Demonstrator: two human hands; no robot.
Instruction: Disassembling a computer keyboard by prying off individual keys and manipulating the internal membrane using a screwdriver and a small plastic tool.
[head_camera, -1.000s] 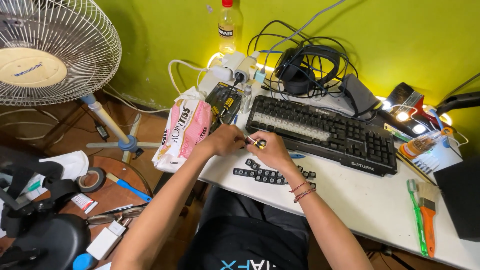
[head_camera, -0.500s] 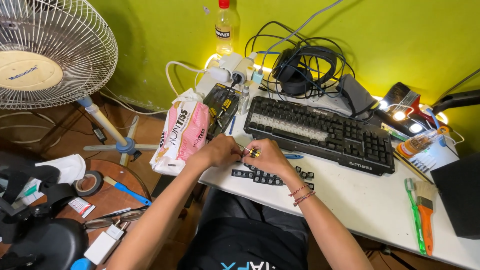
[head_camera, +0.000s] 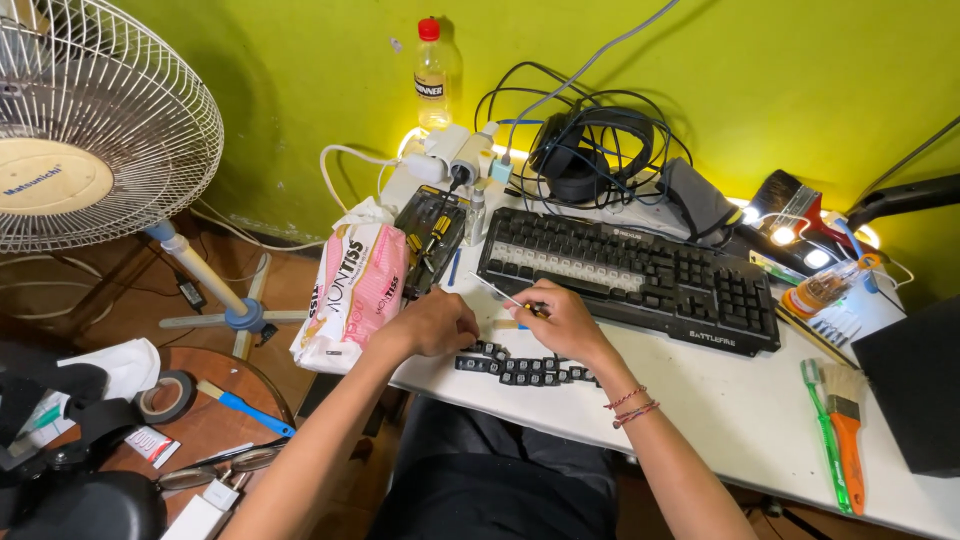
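Keyboard (head_camera: 640, 275): matt black plastic, with a paler strip where caps are off; the loose keycaps (head_camera: 525, 368) on the table (head_camera: 720, 420) are the same dull black plastic, and the tabletop is smooth, matt white. Tissue pack (head_camera: 352, 295): glossy, crinkled pink and white plastic film; bottle (head_camera: 432, 62): clear glossy plastic with a red cap. Fan (head_camera: 95, 125): thin glossy wire guard, pale; brush (head_camera: 848, 440): smooth orange plastic handle, coarse bristles.
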